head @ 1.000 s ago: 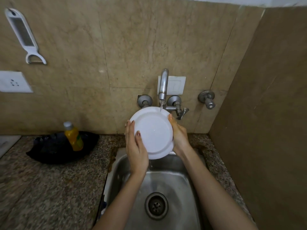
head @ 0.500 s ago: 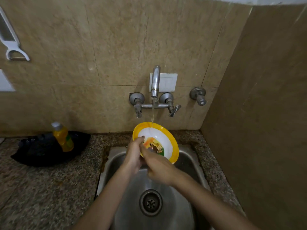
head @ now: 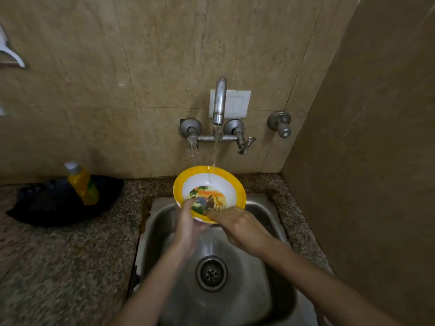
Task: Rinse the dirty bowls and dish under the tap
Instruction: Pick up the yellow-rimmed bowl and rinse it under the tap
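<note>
Far left, high on the tiled wall: white peeler [head: 10, 55], partly cut off by the frame edge. Below it, on the speckled counter [head: 58, 267]: black heap [head: 42, 205], cloth or bag, cannot tell which, with a yellow bottle [head: 82, 184] leaning on it, grey cap at the far end.

Right of the counter, sunk into it: steel sink [head: 266, 302], with a round drain [head: 211, 273] in the middle of its floor.

Over the sink's far end, held clear of the basin: bowl [head: 226, 183], yellow rim, white inside, animal picture on the bottom, tilted with its open side toward the camera.

At the bowl's near-left edge: left hand [head: 188, 228], gripping the rim, thumb [head: 188, 204] hooked over onto the inside, other fingers underneath and out of sight.

Straight above the bowl, on the far wall: tap [head: 220, 100], running. Thin stream [head: 214, 156] landing on the far inner side, just within the rim.

At the bowl's near-right edge, just beside the left hand: right hand [head: 242, 228], not gripping, fingers [head: 211, 212] stretched over the rim and pressed flat on the picture. Blurred; thumb's place not clear.

Behind the tap: white switch plate [head: 239, 103]. Further right on the same wall: separate round valve [head: 281, 124]. Far right: plain brown side wall [head: 376, 161].
</note>
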